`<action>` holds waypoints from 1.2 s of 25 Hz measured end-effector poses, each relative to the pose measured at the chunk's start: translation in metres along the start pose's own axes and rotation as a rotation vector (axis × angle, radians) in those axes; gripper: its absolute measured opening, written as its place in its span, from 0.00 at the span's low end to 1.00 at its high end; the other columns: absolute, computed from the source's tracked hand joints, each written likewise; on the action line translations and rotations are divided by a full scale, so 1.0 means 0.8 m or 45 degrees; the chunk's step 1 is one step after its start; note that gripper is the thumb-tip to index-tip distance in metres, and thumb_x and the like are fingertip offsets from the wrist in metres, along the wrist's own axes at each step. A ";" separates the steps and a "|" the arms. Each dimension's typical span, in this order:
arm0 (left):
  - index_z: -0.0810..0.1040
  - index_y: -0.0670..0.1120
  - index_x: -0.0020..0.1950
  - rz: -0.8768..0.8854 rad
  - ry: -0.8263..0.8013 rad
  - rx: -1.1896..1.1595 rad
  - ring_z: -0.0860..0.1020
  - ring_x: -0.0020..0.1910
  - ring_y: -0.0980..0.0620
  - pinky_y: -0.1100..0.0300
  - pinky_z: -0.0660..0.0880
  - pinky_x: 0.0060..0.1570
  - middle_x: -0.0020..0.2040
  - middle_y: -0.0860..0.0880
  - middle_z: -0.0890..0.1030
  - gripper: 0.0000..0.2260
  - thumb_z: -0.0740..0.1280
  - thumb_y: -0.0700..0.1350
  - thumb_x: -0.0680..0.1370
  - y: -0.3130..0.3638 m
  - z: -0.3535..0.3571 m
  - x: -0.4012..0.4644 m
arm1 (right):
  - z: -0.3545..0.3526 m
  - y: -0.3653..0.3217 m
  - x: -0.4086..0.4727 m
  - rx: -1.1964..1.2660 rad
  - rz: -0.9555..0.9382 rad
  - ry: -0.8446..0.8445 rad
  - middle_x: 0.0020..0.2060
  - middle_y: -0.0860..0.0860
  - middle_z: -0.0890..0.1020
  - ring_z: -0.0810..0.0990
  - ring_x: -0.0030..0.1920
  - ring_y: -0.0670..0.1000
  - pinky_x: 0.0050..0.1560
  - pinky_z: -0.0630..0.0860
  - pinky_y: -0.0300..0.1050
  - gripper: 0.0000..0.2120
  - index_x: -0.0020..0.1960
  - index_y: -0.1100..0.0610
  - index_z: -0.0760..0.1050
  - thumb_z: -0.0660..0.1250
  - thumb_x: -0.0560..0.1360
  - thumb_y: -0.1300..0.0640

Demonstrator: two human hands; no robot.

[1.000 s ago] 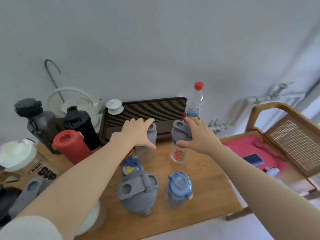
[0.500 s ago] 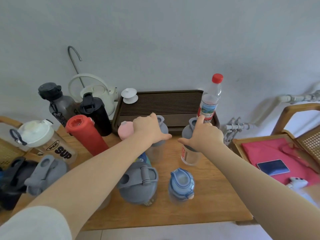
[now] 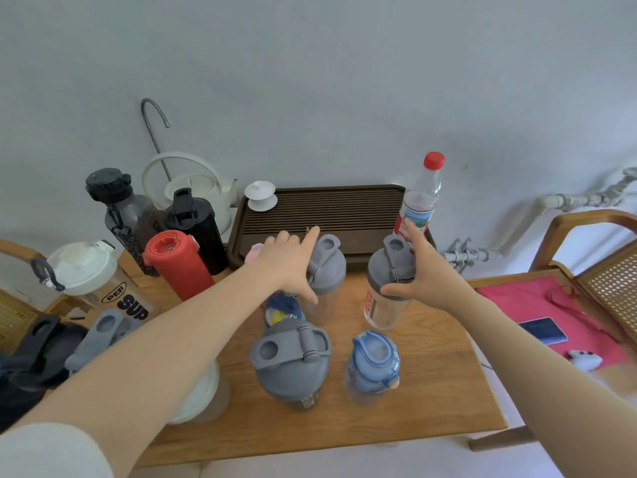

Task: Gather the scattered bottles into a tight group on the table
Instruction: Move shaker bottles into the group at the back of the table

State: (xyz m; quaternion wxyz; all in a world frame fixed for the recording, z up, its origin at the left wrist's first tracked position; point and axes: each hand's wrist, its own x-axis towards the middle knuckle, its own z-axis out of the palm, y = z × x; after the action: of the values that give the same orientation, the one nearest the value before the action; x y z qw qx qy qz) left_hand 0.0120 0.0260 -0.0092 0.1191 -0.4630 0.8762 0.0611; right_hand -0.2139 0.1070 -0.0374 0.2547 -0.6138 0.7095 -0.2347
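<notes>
We see 2 grey-lidded shakers in front of the tea tray [image 3: 331,208]. Left hand [image 3: 289,263] rests against the left shaker [image 3: 325,274]; right hand [image 3: 425,274] cups the right shaker [image 3: 386,298]. A red-capped bottle [image 3: 420,198] stands at the tray's right end.

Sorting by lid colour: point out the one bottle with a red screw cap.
The clear water bottle at the tray's back right corner. Its small red cap tops a thin neck; the red flask is red-bodied instead.

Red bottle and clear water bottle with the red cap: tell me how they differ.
The red bottle is opaque, wide and leans in this view; the clear water bottle is see-through, slim and taller. The red bottle stands left of the tea tray, the water bottle at its right end. Both are closed, untouched.
</notes>
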 end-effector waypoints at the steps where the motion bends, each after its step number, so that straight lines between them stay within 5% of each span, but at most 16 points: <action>1: 0.38 0.48 0.75 0.065 0.005 0.005 0.62 0.68 0.41 0.48 0.63 0.64 0.69 0.42 0.66 0.54 0.74 0.60 0.64 -0.007 0.000 0.000 | 0.002 0.010 -0.005 0.249 0.039 0.046 0.73 0.50 0.61 0.63 0.72 0.53 0.70 0.66 0.56 0.58 0.75 0.46 0.41 0.79 0.60 0.53; 5: 0.40 0.56 0.74 0.242 -0.006 -0.237 0.57 0.73 0.43 0.47 0.66 0.65 0.77 0.45 0.51 0.51 0.76 0.51 0.66 -0.016 0.007 0.008 | 0.031 0.033 -0.019 0.503 0.026 0.089 0.69 0.48 0.64 0.66 0.69 0.48 0.68 0.66 0.49 0.57 0.74 0.48 0.46 0.80 0.58 0.60; 12: 0.47 0.59 0.73 0.163 0.096 -0.367 0.73 0.57 0.45 0.50 0.75 0.51 0.63 0.45 0.72 0.47 0.74 0.57 0.64 0.010 0.001 0.021 | 0.042 0.021 -0.013 0.474 -0.019 0.331 0.60 0.49 0.74 0.73 0.61 0.49 0.64 0.72 0.53 0.42 0.64 0.48 0.62 0.81 0.57 0.53; 16: 0.52 0.58 0.73 0.080 0.375 -0.693 0.70 0.65 0.49 0.59 0.69 0.59 0.70 0.48 0.70 0.45 0.76 0.54 0.63 -0.019 -0.075 -0.023 | -0.002 -0.047 0.000 0.456 -0.188 0.475 0.60 0.49 0.75 0.74 0.60 0.49 0.61 0.73 0.48 0.43 0.65 0.49 0.63 0.79 0.55 0.47; 19: 0.55 0.56 0.74 0.001 0.639 -0.668 0.67 0.68 0.54 0.67 0.62 0.59 0.72 0.54 0.67 0.45 0.77 0.52 0.63 -0.075 -0.142 -0.085 | -0.023 -0.134 0.019 0.498 -0.390 0.524 0.61 0.50 0.75 0.74 0.61 0.50 0.61 0.72 0.47 0.44 0.66 0.51 0.63 0.76 0.54 0.45; 24: 0.57 0.57 0.73 -0.249 0.827 -0.680 0.66 0.67 0.57 0.66 0.61 0.61 0.72 0.56 0.67 0.46 0.79 0.51 0.62 -0.187 -0.179 -0.191 | 0.002 -0.293 0.037 0.646 -0.665 0.300 0.56 0.45 0.74 0.76 0.57 0.47 0.56 0.74 0.41 0.37 0.64 0.49 0.63 0.76 0.59 0.48; 30: 0.58 0.58 0.73 -0.364 0.849 -0.649 0.68 0.65 0.56 0.64 0.63 0.60 0.70 0.55 0.67 0.43 0.78 0.51 0.64 -0.326 -0.151 -0.276 | 0.088 -0.413 0.053 0.693 -0.679 0.046 0.50 0.42 0.77 0.78 0.51 0.40 0.55 0.74 0.41 0.31 0.59 0.50 0.67 0.77 0.62 0.56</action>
State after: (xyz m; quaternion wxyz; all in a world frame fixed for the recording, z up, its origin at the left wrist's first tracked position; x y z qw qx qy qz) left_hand 0.3289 0.0287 0.1669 -0.2806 -0.5886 0.7508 0.1055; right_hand 0.0752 0.0189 0.1191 0.3260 -0.6824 0.4409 -0.4834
